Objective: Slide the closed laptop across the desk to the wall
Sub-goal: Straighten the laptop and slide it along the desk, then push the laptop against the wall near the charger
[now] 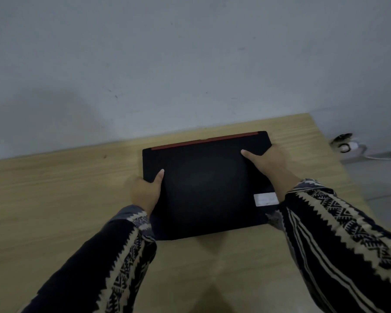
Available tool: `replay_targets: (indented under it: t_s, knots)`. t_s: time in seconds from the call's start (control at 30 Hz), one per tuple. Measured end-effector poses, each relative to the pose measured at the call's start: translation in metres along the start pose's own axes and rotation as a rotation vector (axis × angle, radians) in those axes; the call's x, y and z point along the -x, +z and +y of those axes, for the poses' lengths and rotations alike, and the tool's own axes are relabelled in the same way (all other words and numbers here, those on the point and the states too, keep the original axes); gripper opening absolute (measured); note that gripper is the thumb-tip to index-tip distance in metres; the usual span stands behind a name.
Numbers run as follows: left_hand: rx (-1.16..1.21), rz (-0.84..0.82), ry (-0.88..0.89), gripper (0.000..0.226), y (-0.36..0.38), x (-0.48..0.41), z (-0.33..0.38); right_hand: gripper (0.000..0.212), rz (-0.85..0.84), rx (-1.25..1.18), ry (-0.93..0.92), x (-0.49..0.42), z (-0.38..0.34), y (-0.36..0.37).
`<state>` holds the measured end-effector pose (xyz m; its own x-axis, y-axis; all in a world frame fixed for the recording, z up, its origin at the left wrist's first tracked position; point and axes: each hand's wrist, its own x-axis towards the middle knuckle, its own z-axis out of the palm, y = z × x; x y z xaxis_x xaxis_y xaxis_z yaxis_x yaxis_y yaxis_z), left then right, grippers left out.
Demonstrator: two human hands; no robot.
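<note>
Gripping the closed laptop (208,188) at both side edges: my left hand (145,190) is clasping the left edge, thumb lying on the lid and fingers wrapped out of sight beneath; my right hand (269,163) is holding the right edge nearer the far corner, thumb stretched flat across the lid.

Step in hand, as I am judging it: the slide itself, late in its course. The laptop is lying flat on the wooden desk (54,199), its far edge near the wall (190,64) but not touching; a narrow strip of bare desk is showing between them.

Next move, as I am judging it: an even forward push from both hands, keeping the far edge parallel with the wall, easing off at contact so that the hinge side is not knocking.

Item description: matte black lid, shut; red strip (204,141) running along the far edge; pale rectangular sticker (265,199) sitting at the near right corner. It is lying slightly askew, its right side further forward.
</note>
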<state>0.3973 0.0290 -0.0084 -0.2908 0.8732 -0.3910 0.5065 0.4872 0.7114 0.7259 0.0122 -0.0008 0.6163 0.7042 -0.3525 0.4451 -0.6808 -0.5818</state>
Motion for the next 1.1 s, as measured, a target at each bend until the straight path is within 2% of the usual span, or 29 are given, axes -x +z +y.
replay_targets:
  t_s: [0.1, 0.2, 0.4, 0.57, 0.8, 0.9, 1.0, 1.1]
  knots:
    - [-0.142, -0.04, 0.046, 0.052, 0.027, -0.002, 0.025, 0.085, 0.008, -0.058, 0.017, -0.031, 0.015, -0.018]
    - [-0.245, -0.077, 0.103, 0.056, 0.052, -0.007, 0.044, 0.095, 0.015, -0.075, 0.024, -0.058, 0.029, -0.034]
    - [-0.397, -0.15, 0.165, 0.064, 0.092, -0.011, 0.077, 0.073, 0.054, -0.093, 0.037, -0.091, 0.049, -0.059]
    - [-0.394, -0.183, 0.169, 0.065, 0.115, -0.009, 0.092, 0.08, 0.082, -0.105, 0.022, -0.107, 0.063, -0.074]
    - [-0.337, -0.21, 0.121, 0.069, 0.128, -0.009, 0.09, 0.077, 0.089, -0.11, -0.04, -0.113, 0.065, -0.082]
    - [-0.339, -0.225, 0.112, 0.07, 0.128, -0.011, 0.091, 0.07, 0.146, -0.086, -0.081, -0.112, 0.065, -0.083]
    - [-0.312, -0.231, 0.099, 0.071, 0.129, -0.012, 0.092, 0.078, 0.209, -0.013, -0.103, -0.116, 0.065, -0.085]
    - [-0.26, -0.236, 0.084, 0.077, 0.133, -0.012, 0.097, 0.093, 0.235, 0.033, -0.028, -0.124, 0.064, -0.088]
